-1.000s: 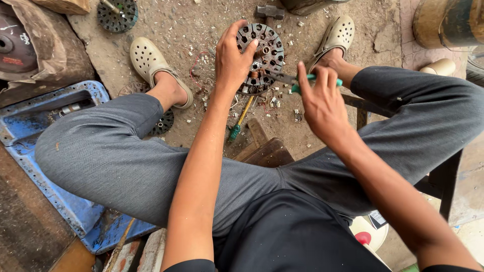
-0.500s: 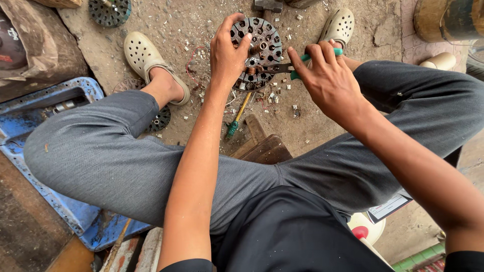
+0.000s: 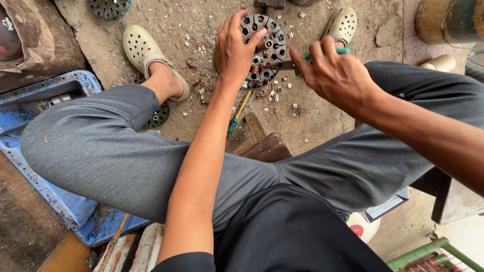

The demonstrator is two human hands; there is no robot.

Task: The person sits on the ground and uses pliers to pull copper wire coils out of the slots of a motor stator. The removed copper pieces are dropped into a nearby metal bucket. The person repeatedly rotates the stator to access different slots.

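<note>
Round, dark grey metal motor core with holes and slots around its rim [image 3: 264,48] stood tilted on the dusty concrete floor [image 3: 327,111] between the person's two feet, near the top edge of the view. One left hand [image 3: 233,50] gripped its left side, fingers curled over the rim and thumb across the face. One right hand [image 3: 335,73] was wrapped tightly round a green-handled tool [image 3: 287,63], its dark metal tip touching the core's centre; most of the green handle was hidden inside the fist.

Counted: two cream perforated clogs, one [image 3: 146,53] on the left foot and one [image 3: 342,24] on the right; three more round slotted metal parts, one [image 3: 107,7] cut off at the top edge, one [image 3: 160,115] half hidden under the left leg, and one [image 3: 123,80] barely showing beside the left ankle. One second green-handled screwdriver [image 3: 237,116] lay on the floor just below the core, beside a dark wooden block [image 3: 264,143]. Small pale scraps and a loop of red wire [image 3: 191,58] littered the floor around the core.

A blue painted metal tray [image 3: 45,95] lay at the left, partly covered by the grey-trousered left leg [image 3: 101,151]. The core's lower edge was hard to make out behind the hand. Open floor lay to the right of the core, below the right hand.
</note>
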